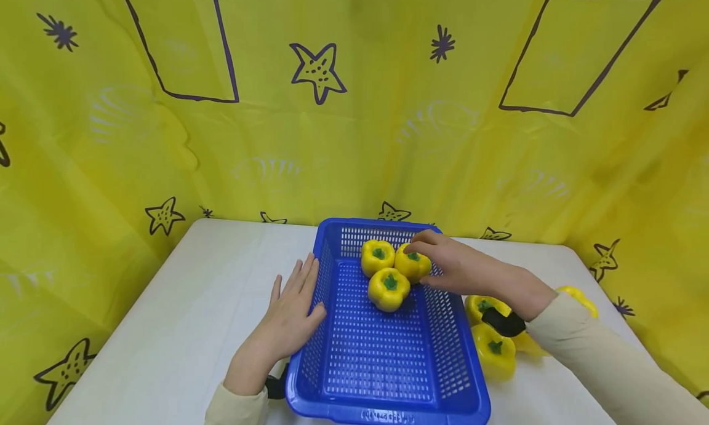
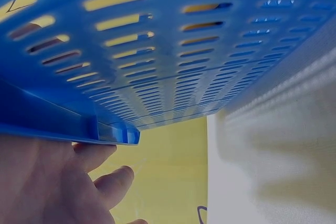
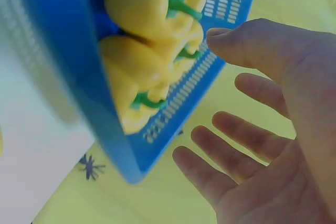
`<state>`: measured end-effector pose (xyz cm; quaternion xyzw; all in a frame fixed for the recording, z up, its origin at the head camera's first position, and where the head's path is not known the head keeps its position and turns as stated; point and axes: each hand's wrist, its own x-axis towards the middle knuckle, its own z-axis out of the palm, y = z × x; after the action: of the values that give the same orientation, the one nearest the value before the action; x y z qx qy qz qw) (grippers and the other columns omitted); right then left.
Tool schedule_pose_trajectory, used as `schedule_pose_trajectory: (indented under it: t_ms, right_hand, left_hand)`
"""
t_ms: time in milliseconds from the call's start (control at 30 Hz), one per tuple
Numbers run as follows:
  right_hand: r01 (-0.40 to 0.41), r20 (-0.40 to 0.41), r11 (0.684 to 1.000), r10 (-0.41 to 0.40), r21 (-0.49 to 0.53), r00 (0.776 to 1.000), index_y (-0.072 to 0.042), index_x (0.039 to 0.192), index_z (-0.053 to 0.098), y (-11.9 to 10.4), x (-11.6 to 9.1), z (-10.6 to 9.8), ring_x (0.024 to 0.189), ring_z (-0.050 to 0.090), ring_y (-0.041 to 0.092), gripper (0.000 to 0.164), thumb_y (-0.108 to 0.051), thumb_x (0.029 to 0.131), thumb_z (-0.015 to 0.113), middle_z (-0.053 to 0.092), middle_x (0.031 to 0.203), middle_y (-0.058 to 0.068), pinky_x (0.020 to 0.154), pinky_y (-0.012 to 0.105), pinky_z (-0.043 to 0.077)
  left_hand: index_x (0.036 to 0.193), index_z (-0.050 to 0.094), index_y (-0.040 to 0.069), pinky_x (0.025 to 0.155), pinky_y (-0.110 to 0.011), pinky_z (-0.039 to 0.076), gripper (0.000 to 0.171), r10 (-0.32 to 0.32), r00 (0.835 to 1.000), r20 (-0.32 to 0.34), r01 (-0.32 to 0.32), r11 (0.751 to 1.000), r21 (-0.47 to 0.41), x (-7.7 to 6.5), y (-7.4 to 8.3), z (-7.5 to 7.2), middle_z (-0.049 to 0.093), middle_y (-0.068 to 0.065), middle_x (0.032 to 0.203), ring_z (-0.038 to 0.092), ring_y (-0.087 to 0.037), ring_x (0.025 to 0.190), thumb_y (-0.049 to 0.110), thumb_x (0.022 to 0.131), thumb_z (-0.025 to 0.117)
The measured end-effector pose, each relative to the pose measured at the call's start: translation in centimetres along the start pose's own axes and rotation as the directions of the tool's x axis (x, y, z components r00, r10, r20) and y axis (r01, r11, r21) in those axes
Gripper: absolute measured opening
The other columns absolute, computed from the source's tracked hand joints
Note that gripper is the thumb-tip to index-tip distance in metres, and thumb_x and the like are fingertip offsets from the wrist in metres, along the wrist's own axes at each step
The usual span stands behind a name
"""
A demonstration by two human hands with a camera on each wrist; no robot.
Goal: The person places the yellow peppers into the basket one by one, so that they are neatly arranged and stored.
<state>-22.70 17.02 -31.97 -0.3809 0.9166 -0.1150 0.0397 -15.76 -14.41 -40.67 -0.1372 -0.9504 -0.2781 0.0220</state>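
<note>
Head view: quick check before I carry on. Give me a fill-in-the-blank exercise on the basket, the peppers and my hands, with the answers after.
1. Inside the blue basket there are exactly ____ yellow peppers.
2. Their stems are coloured ____.
3. In the head view, more peppers lie on the white table to the ____ of the basket.
4. The hand against the outside of the basket is the person's ____ one.

Missing words: three; green; right; left.

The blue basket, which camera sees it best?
The head view: it shows nearly the whole blue basket, with three yellow peppers inside. The left wrist view shows mostly a slotted wall, very close; the right wrist view shows only part of the basket, peppers inside.
</note>
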Motion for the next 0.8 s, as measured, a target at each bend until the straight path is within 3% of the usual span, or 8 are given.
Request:
schedule_pose_trajectory:
  t_ms: [167,500,800]
  right_hand:
    - [-0.027,-0.031,1.0,0.027,0.003,0.999,-0.004,0.133,0.057,0.8,-1.4,-0.7,0.117,0.06,0.032,0.05,-0.012,0.086,0.072,0.053,0.134,0.016,0.095,0.046,0.054]
    - [-0.135,-0.033,0.991,0.136,0.022,0.99,-0.008,0.135,0.056,2.3,-3.8,-1.5,0.119,0.059,0.033,0.049,-0.013,0.089,0.071,0.055,0.134,0.015,0.097,0.052,0.052]
    - [-0.235,0.035,0.971,0.233,0.036,0.972,-0.007,0.135,0.056,3.5,-5.8,-0.8,0.119,0.058,0.038,0.052,-0.021,0.088,0.073,0.055,0.134,0.018,0.095,0.054,0.053]
  left_hand:
    - [0.158,0.016,0.004,0.117,-0.069,0.0,0.076,0.008,1.0,-0.017,-0.008,1.0,-0.01,0.0,0.0,0.1,0.011,-0.01,0.168,0.008,-0.036,0.155,0.024,0.093,0.049]
    - [0.159,0.011,0.007,0.119,-0.068,-0.001,0.078,-0.016,1.0,0.016,0.016,1.0,-0.001,0.1,-0.2,0.0,0.006,-0.006,0.168,0.002,-0.031,0.156,0.025,0.094,0.051]
    - [0.159,0.011,0.007,0.118,-0.068,-0.002,0.078,-0.027,0.999,0.025,0.027,1.0,0.003,0.1,-0.1,0.1,0.006,-0.006,0.168,0.003,-0.032,0.156,0.024,0.094,0.051]
